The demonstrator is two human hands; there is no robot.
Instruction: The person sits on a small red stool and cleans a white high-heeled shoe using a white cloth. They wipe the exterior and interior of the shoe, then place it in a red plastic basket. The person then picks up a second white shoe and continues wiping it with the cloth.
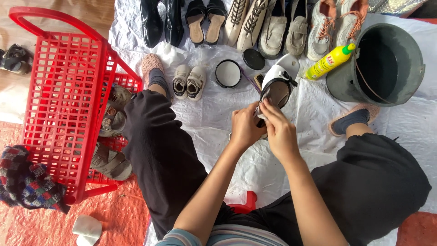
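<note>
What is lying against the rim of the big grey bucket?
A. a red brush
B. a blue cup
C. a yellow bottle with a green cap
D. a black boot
C: a yellow bottle with a green cap leans on the rim of the grey bucket, at its left side in the head view.

both hands on one white shoe (278, 82) here, left hand (245, 127) gripping its heel end, right hand (280, 132) pressing beside it. yellow bottle (328, 61) leans on the grey bucket (400, 41). red basket (63, 100) sits left.
</note>
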